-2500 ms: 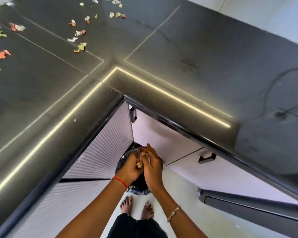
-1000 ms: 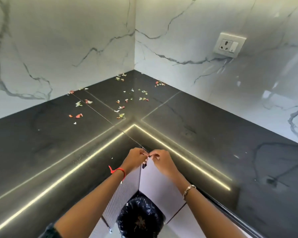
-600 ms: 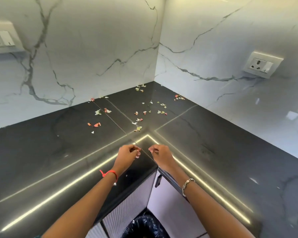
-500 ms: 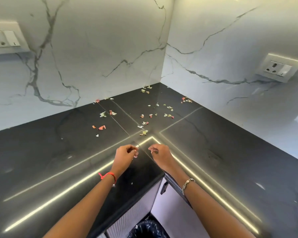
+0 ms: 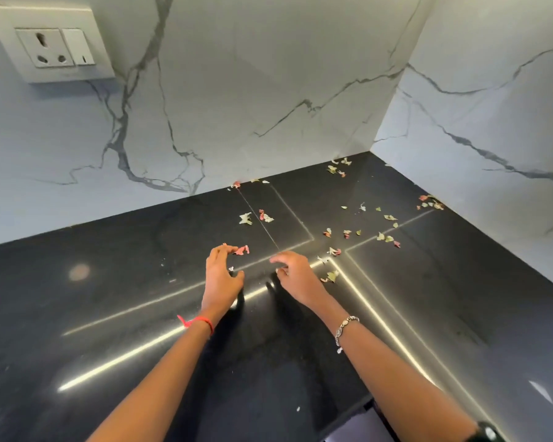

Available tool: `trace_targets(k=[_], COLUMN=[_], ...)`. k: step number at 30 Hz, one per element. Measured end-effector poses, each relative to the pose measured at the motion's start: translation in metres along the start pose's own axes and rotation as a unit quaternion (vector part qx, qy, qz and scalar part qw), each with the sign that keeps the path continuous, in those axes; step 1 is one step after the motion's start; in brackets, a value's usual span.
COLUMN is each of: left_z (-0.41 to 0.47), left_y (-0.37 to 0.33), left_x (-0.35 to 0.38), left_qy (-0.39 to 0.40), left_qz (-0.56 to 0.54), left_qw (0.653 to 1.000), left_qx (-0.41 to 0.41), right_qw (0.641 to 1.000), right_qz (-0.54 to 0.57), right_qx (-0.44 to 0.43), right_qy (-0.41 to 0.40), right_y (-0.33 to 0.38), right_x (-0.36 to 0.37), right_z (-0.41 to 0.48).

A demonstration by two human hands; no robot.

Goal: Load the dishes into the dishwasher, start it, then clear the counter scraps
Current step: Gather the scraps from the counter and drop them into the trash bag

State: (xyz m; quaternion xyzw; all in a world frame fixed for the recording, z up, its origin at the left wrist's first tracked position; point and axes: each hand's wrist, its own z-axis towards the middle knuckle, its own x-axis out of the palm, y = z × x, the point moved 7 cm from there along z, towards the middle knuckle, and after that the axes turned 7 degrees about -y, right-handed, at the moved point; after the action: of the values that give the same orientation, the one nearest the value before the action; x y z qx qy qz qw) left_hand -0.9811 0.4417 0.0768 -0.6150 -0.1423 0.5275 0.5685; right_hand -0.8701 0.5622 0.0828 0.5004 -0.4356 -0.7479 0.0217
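Note:
Small pink, green and white scraps lie scattered over the back corner of the black counter. My left hand hovers over the counter with fingers spread and relaxed, fingertips just short of a pink scrap. My right hand is beside it, fingers loosely bent downward, holding nothing. A green scrap lies just right of my right hand. No dishes or dishwasher are in view.
White marble walls meet at the back right corner. A wall socket with a switch sits at the upper left. The counter's inner front edge runs near the bottom, with cabinet fronts below it.
Both hands rose from the black bin below the counter, moved forward over the counter and opened out near the scraps. The view tilted up and left.

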Motion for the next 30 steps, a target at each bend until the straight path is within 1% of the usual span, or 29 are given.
trace_targets(k=[2,4,7,10,12,13,16,21,23,25,27,28,29,30], left_z=[0.012,0.021,0.032,0.037,0.04,0.044,0.052,0.051,0.045,0.042,0.042,0.043,0.045,0.047], left_y=[0.008,0.015,0.027,0.036,0.04,0.043,0.047,0.035,0.029,0.028,0.029,0.03,0.033,0.037], left_x=[-0.003,-0.002,0.007,0.02,0.025,0.026,0.023,0.011,0.011,0.011,0.011,0.01,0.008,0.005], left_qy=[-0.008,0.013,0.091,0.185,0.219,0.224,0.201,0.116,0.095,0.086,0.066,0.047,0.021,-0.009], left_qz=[0.008,0.026,0.064,0.108,0.135,0.148,0.183,0.18,0.174,0.177,0.161,0.14,0.112,0.074], left_qw=[1.0,0.999,0.994,0.977,0.966,0.963,0.961,0.971,0.972,0.971,0.978,0.985,0.992,0.997], left_qx=[-0.017,-0.027,-0.018,0.001,0.007,0.009,0.044,0.108,0.13,0.136,0.113,0.087,0.044,-0.02], right_qw=[0.999,0.998,0.992,0.98,0.97,0.966,0.951,0.945,0.946,0.957,0.977,0.988,0.995,0.998], right_qz=[-0.006,-0.016,-0.04,-0.089,-0.121,-0.134,-0.169,-0.183,-0.183,-0.161,-0.107,-0.064,-0.015,0.034], right_qx=[-0.022,-0.044,-0.087,-0.119,-0.145,-0.157,-0.193,-0.237,-0.237,-0.211,-0.158,-0.123,-0.085,-0.049], right_qy=[0.024,0.043,0.087,0.135,0.152,0.158,0.171,0.133,0.123,0.118,0.097,0.073,0.041,0.008], right_y=[0.007,0.015,0.026,0.027,0.025,0.023,0.017,0.017,0.013,0.01,0.007,0.005,0.004,0.003], right_x=[0.01,0.019,0.037,0.055,0.063,0.068,0.074,0.068,0.066,0.063,0.055,0.048,0.039,0.031], right_z=[0.015,0.027,0.043,0.054,0.06,0.064,0.069,0.072,0.071,0.073,0.075,0.077,0.079,0.081])
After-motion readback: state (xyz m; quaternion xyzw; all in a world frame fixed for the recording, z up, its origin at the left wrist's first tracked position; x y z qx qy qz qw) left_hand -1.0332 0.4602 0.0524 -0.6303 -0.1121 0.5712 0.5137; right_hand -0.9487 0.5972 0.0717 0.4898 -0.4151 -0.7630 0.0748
